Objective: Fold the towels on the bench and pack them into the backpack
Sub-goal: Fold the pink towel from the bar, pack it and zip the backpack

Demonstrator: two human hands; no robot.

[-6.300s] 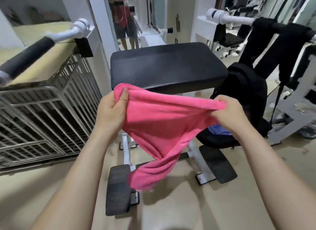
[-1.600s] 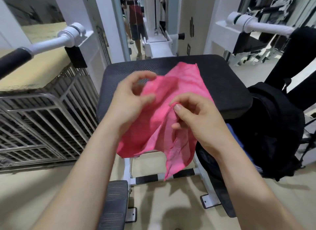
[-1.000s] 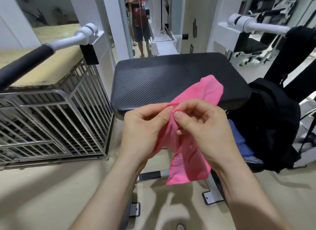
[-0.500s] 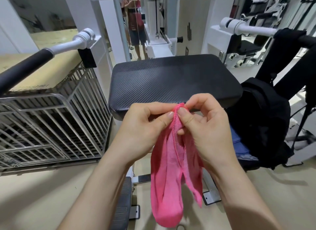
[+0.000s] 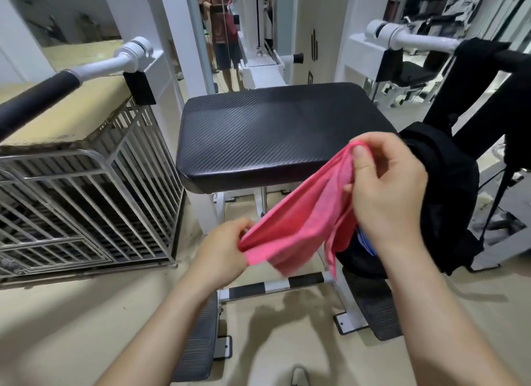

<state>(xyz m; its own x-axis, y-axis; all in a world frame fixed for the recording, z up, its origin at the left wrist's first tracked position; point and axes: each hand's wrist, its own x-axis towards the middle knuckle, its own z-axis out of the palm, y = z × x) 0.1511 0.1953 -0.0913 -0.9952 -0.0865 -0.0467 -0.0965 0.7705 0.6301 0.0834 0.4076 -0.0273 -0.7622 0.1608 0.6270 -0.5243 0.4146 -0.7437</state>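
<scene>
A pink towel (image 5: pixel 298 225) is stretched slantwise in the air in front of the black padded bench (image 5: pixel 273 133). My right hand (image 5: pixel 388 190) pinches its upper end near the bench's front right corner. My left hand (image 5: pixel 224 253) grips the lower end, down near the floor frame. The black backpack (image 5: pixel 448 202) leans at the bench's right side, its mouth partly hidden behind my right hand, with a bit of blue cloth (image 5: pixel 366 242) showing inside. The bench top is bare.
A metal wire cage (image 5: pixel 86 202) stands to the left under a tan board. White machine arms with black grips reach in from the left (image 5: pixel 71 78) and right (image 5: pixel 416 38). Black foot pads (image 5: pixel 198 345) and a striped bar (image 5: pixel 275 286) lie on the floor below.
Both hands were pinching the towel's top together with it hanging down. Now my left hand has slid down to the lower end and my right has moved up and right, pulling the towel taut.
</scene>
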